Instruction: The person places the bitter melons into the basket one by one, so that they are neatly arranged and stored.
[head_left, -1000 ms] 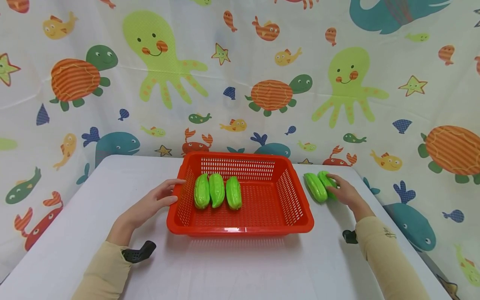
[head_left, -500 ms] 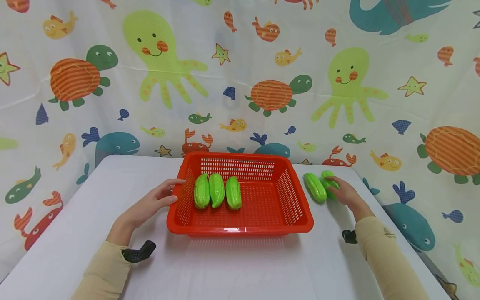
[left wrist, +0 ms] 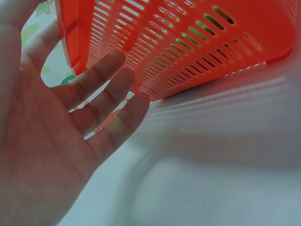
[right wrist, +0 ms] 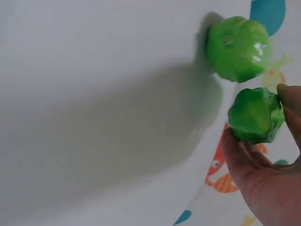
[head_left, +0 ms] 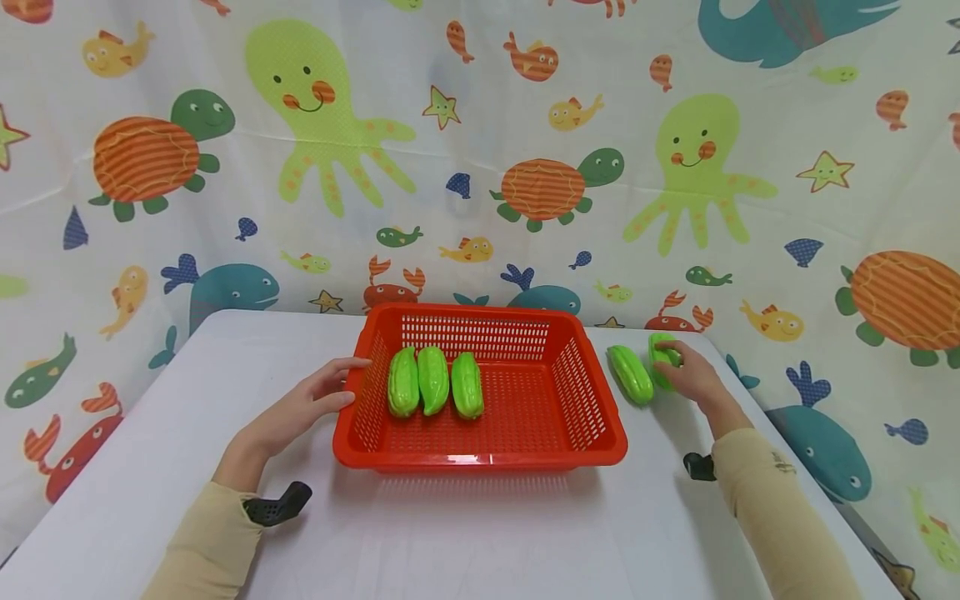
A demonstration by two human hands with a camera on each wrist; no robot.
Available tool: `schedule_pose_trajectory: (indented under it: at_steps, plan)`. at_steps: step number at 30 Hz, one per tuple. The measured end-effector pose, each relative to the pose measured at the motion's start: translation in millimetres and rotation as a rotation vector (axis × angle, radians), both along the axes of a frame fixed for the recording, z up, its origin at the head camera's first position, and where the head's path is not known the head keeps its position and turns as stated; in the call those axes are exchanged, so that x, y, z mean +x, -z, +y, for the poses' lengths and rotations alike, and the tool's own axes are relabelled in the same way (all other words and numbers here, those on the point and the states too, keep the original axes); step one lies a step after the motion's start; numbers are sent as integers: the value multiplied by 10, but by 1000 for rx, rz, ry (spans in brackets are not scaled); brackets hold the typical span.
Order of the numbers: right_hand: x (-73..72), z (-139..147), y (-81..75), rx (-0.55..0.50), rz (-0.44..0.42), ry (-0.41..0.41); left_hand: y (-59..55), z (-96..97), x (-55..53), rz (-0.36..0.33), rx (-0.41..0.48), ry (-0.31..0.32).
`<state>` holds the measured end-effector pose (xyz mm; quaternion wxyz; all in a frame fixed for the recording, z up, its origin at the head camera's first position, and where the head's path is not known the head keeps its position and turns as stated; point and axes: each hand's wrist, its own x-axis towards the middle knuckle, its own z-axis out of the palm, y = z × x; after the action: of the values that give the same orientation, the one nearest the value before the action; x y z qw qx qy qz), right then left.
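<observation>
Movement on the right: over the last half second the right hand (head_left: 693,377) has shifted slightly towards the backdrop (head_left: 487,108), and the held vegetable (right wrist: 256,115) has gone with it, turning a little. That one is firmly pinched between thumb and fingers, just beyond the basket's right side; from the right wrist view it sits just apart from the loose vegetable (head_left: 631,375) beside it. Whether its underside touches the table (head_left: 480,542), I can't tell. The loose one, green and ribbed like its neighbour, lies on the white tabletop between the hand and the basket, leaning at a slant, right where it was. Over to the left, no change: the left hand (head_left: 300,408) stays at the basket's left side, fingers long and loosely spread, index finger reaching over the rim, thumb near the same wall, nothing in its grasp. The red basket (head_left: 420,460) holds its spot in mid-table, and inside, towards its left end, the three vegetables (head_left: 433,381) lie in a row, the left pair side by side, the third with a narrow gap. Tan sleeves (head_left: 210,533) cover both forearms, and a black device (head_left: 277,504) shows at each wrist.
</observation>
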<state>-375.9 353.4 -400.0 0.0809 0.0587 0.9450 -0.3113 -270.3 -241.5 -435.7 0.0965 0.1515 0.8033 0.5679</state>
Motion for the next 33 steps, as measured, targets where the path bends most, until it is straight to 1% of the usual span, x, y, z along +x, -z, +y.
schedule_pose_trajectory:
  at_steps: [5, 9, 16, 25, 29, 33]
  plan:
    - [17, -130, -132, -18, 18, 12, -6, 3, 7, -11, -1, -7]
    - [47, -268, -261, -25, 37, -5, -11, 9, 10, -16, 0, -9]
    - [116, -513, -502, -37, 119, -59, -25, 11, 15, -10, -4, -10]
    - [247, -876, -778, -57, 165, -128, -25, 11, 18, -15, -5, -9]
    - [288, -1026, -866, -66, 200, -168, -25, 3, 16, -6, -8, -8]
    - [306, -1167, -911, -68, 238, -197, -27, -2, 14, -3, -9, -5]
